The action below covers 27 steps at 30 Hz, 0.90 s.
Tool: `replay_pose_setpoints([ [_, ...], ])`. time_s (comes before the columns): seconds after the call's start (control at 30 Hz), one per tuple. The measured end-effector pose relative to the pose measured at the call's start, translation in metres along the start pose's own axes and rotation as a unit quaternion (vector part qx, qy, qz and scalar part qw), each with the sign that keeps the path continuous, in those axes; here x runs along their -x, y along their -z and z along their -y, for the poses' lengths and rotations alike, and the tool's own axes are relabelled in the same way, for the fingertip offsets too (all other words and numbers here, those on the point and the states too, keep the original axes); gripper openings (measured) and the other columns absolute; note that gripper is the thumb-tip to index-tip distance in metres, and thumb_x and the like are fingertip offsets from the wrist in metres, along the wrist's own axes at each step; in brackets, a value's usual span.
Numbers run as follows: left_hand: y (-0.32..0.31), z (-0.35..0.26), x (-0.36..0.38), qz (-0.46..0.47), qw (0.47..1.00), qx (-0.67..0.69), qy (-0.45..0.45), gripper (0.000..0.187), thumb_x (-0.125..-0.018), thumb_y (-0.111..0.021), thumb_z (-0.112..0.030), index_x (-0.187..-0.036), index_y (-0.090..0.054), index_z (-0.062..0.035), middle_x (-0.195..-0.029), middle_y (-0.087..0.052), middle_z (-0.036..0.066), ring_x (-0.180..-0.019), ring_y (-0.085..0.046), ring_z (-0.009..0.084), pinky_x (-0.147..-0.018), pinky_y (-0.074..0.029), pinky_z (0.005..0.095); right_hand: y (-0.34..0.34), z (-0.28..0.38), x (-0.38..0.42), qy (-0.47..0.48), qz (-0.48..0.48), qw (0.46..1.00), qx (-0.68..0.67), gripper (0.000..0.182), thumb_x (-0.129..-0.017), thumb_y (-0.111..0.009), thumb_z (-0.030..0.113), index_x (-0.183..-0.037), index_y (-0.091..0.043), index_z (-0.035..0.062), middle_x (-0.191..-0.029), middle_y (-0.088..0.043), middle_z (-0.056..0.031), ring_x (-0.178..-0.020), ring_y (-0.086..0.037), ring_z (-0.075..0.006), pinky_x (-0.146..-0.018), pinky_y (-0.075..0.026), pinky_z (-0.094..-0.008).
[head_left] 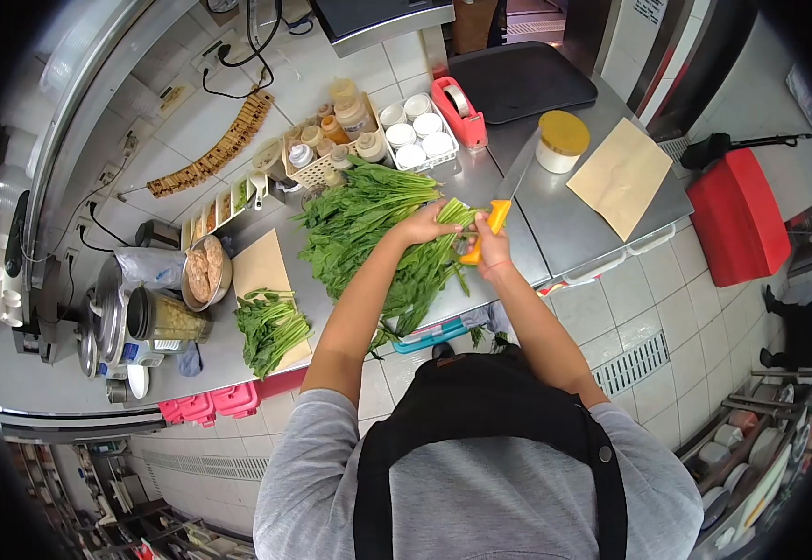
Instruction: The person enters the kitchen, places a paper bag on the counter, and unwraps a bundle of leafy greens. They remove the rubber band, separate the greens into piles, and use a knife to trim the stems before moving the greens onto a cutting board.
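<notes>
Head view: leafy stems (452,217) pinched between left fingers (436,224) (scissors (480,238) alongside).

Bare steel counter (555,219) lies open right of the greens (368,233); condiment basket (326,154) and tape dispenser (457,112) block behind.

This is a working commercial kitchen, the back of a restaurant or food stall by the look of it. A long stainless steel counter (574,224) runs along a white tiled wall (182,121), with a floor drain grate (632,364) set into the tiled floor. A basket of sauce bottles (331,140), a row of small steel ingredient tubs (219,210) and a heap of leafy greens (368,229) crowd the counter. What seem to be stacked dishes (742,467) sit at the lower right, though the lens blurs them.
</notes>
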State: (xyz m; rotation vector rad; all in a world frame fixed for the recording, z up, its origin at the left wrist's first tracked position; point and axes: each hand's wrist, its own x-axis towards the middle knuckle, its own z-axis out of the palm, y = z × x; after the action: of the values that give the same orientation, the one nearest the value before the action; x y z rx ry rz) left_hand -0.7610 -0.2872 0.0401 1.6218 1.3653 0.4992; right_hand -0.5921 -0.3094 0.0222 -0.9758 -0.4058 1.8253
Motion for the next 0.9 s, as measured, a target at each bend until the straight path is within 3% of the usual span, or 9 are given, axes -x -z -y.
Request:
replay_pose_setpoints([
  [0.07,-0.001,0.003,-0.001,-0.047,0.998,-0.040,0.011,0.062,-0.079,-0.067,-0.025,-0.125,-0.038,0.0048,-0.116,-0.054,0.015,-0.104,-0.052,0.0191,-0.092,-0.038,0.0288,0.017,0.004,0.005,0.022,-0.017,0.997,0.076,0.018,-0.086,-0.059,0.026,-0.094,-0.051,0.0114,-0.069,-0.049,0.0008,-0.052,-0.046,-0.0089,-0.043,-0.040,-0.0246],
  [0.13,0.000,0.025,-0.011,-0.041,0.996,0.078,-0.006,0.061,-0.074,-0.071,-0.025,-0.121,-0.045,0.0047,-0.111,-0.058,0.014,-0.100,-0.055,0.0207,-0.090,-0.041,0.0308,0.042,0.008,0.017,0.033,0.005,0.968,0.249,0.025,-0.088,-0.055,0.034,-0.093,-0.054,0.0096,-0.055,-0.045,0.0018,-0.046,-0.044,-0.0081,-0.041,-0.038,-0.0241],
  [0.2,-0.001,0.030,-0.016,-0.043,0.997,0.070,0.011,0.048,-0.075,-0.070,-0.023,-0.113,-0.054,0.0002,-0.107,-0.060,0.013,-0.097,-0.057,0.0211,-0.087,-0.042,0.0314,0.059,0.014,0.038,-0.006,0.011,0.955,0.297,0.032,-0.088,-0.051,0.040,-0.090,-0.057,0.0083,-0.051,-0.044,0.0008,-0.047,-0.046,-0.0092,-0.043,-0.039,-0.0254],
  [0.27,-0.004,0.026,-0.018,-0.064,0.997,0.004,0.046,0.042,-0.075,-0.068,-0.024,-0.109,-0.057,-0.0018,-0.104,-0.061,0.016,-0.095,-0.058,0.0265,-0.085,-0.043,0.0336,0.077,0.010,0.052,-0.045,0.014,0.939,0.342,0.041,-0.089,-0.046,0.046,-0.088,-0.059,0.0070,-0.047,-0.043,-0.0001,-0.047,-0.048,-0.0102,-0.045,-0.040,-0.0267],
  [0.33,-0.010,0.026,-0.023,-0.078,0.995,-0.050,0.042,0.041,-0.075,-0.067,-0.026,-0.108,-0.058,-0.0019,-0.103,-0.060,0.018,-0.095,-0.057,0.0296,-0.085,-0.043,0.0352,0.095,-0.004,0.051,0.023,0.026,0.892,0.450,0.054,-0.089,-0.039,0.055,-0.087,-0.056,0.0035,-0.050,-0.038,0.0021,-0.037,-0.037,-0.0070,-0.034,-0.030,-0.0231],
  [0.47,-0.018,0.027,-0.029,-0.083,0.983,-0.161,0.036,0.039,-0.078,-0.064,-0.026,-0.109,-0.058,-0.0035,-0.101,-0.061,0.019,-0.094,-0.058,0.0323,-0.084,-0.043,0.0372,0.114,-0.011,0.051,0.033,0.017,0.875,0.483,0.054,-0.088,-0.040,0.054,-0.083,-0.058,0.0026,-0.048,-0.038,0.0020,-0.036,-0.036,-0.0066,-0.033,-0.030,-0.0238],
  [0.7,-0.024,0.004,-0.018,-0.064,0.981,-0.178,0.039,0.040,-0.079,-0.062,-0.026,-0.112,-0.055,-0.0038,-0.102,-0.061,0.018,-0.095,-0.058,0.0291,-0.085,-0.043,0.0360,0.102,-0.011,0.047,0.017,0.019,0.857,0.514,0.057,-0.087,-0.041,0.055,-0.081,-0.058,0.0011,-0.049,-0.041,-0.0002,-0.035,-0.039,-0.0098,-0.034,-0.033,-0.0258],
  [0.8,-0.024,-0.012,-0.009,-0.004,0.999,-0.035,0.004,0.039,-0.081,-0.061,-0.027,-0.110,-0.055,-0.0021,-0.099,-0.062,0.014,-0.092,-0.058,0.0225,-0.084,-0.042,0.0331,0.085,-0.005,0.033,-0.064,0.006,0.871,0.488,0.058,-0.087,-0.041,0.056,-0.080,-0.058,0.0005,-0.050,-0.043,-0.0014,-0.035,-0.041,-0.0114,-0.034,-0.034,-0.0262],
  [0.9,-0.014,0.006,-0.018,-0.097,0.993,0.053,-0.043,0.031,-0.086,-0.057,-0.026,-0.104,-0.055,-0.0006,-0.090,-0.061,0.005,-0.084,-0.055,0.0157,-0.080,-0.042,0.0298,0.085,-0.016,0.013,0.024,0.009,0.834,0.552,0.061,-0.086,-0.040,0.057,-0.078,-0.063,0.0010,-0.061,-0.056,-0.0126,-0.051,-0.056,-0.0193,-0.050,-0.044,-0.0325],
])
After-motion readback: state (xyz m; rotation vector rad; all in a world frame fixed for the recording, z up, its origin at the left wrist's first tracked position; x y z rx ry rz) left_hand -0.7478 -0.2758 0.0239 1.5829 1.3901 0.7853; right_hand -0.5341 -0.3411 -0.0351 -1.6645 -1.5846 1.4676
